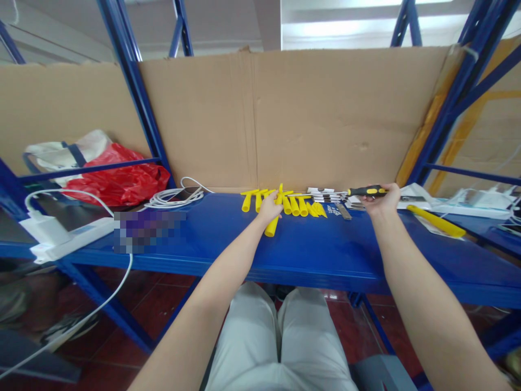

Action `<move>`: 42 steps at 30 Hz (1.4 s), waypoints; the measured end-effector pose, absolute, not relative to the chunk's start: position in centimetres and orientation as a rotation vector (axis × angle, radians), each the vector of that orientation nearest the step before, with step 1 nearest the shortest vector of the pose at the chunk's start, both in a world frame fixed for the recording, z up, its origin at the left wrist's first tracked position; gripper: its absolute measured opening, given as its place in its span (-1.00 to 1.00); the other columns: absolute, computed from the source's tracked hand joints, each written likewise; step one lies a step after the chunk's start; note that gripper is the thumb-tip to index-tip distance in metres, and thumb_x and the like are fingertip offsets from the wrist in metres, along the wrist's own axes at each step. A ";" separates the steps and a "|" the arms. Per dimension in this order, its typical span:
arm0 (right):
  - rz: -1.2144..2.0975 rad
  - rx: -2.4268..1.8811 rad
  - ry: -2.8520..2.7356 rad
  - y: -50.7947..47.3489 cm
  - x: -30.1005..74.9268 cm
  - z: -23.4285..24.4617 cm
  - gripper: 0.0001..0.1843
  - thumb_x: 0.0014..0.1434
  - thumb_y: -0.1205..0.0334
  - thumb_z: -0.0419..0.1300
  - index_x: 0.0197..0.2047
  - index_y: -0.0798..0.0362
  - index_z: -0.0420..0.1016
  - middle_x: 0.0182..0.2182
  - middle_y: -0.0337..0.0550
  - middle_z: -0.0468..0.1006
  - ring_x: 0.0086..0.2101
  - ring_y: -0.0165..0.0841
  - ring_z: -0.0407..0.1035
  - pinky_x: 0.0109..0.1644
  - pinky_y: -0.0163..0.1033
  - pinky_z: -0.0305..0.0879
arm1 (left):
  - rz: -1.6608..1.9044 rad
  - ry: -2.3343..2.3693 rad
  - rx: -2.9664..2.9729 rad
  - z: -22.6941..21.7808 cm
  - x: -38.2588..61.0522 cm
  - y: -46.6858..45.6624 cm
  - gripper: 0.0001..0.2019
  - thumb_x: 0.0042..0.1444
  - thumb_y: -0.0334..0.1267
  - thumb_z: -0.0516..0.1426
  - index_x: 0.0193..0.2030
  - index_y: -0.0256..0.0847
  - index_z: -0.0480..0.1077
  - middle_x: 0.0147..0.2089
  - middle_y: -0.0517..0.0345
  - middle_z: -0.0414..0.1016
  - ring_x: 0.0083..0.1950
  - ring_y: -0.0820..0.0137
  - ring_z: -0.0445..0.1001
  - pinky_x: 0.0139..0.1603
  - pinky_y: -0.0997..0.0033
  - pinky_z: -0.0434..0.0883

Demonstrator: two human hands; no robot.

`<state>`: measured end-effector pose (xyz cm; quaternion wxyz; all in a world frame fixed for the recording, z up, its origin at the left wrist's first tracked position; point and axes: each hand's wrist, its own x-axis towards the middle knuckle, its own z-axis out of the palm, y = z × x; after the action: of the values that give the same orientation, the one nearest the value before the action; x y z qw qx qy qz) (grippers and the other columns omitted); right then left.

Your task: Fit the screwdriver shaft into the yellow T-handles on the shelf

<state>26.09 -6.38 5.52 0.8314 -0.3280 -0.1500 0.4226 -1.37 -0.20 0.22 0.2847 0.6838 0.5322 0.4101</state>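
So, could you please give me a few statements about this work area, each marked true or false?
1. The right hand holds a screwdriver with a black-and-yellow handle. True.
2. The left hand holds nothing. False: the left hand grips a yellow piece.
3. The screwdriver points away from the left hand. False: it points toward that hand.
4. A red bag lies toward the left side of the picture. True.
5. The upright panel behind the yellow pieces is clear glass. False: it is a brown cardboard panel.
6. A yellow tube lies to the right of the right hand. True.
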 end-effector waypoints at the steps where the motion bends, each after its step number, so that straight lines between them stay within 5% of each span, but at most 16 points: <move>1: 0.892 -0.696 -0.315 -6.4 26.1 5.5 -0.86 0.16 0.30 -0.06 -0.45 0.00 0.11 -0.57 -0.24 0.29 -0.65 -0.48 -0.01 -0.69 -0.43 0.00 | 1.098 1.422 1.830 0.2 -1.4 -0.2 -0.27 0.07 -0.56 0.08 0.41 -0.15 0.16 0.41 -0.13 0.23 -0.45 0.51 0.57 -0.50 0.57 0.50; 29: 1.024 -1.061 -0.772 -5.0 25.8 4.4 -0.90 0.07 0.32 0.04 -0.48 0.04 0.25 -0.59 -0.22 0.40 -0.66 -0.49 0.21 -0.54 -0.34 0.35 | 1.150 1.417 1.855 0.6 -1.4 -0.6 -0.27 0.05 -0.57 0.09 0.41 -0.20 0.18 0.36 -0.14 0.29 -0.45 0.42 0.58 -0.39 0.44 0.51; 35: 1.167 -1.195 -1.162 -5.4 24.8 3.4 -0.87 0.02 0.48 0.19 -0.34 0.10 0.41 -0.47 -0.11 0.54 -0.50 -0.32 0.50 -0.40 -0.23 0.49 | 1.162 1.419 1.853 0.7 -1.3 -0.8 -0.27 0.05 -0.57 0.09 0.40 -0.17 0.19 0.35 -0.11 0.31 -0.45 0.43 0.58 -0.43 0.46 0.50; 42: 1.172 -1.254 -1.568 -4.8 23.0 1.8 -0.70 -0.07 0.51 0.28 -0.23 0.06 0.50 -0.34 -0.16 0.60 -0.36 -0.39 0.52 -0.21 -0.27 0.51 | 1.118 1.423 1.887 0.7 -1.2 -0.9 -0.26 0.06 -0.55 0.07 0.42 -0.15 0.15 0.37 -0.08 0.29 -0.44 0.48 0.58 -0.39 0.49 0.53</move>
<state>22.96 -4.81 1.78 0.3971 -0.4951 -0.6188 0.4628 -1.16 -0.92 0.70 0.2604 0.6969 0.5253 0.4129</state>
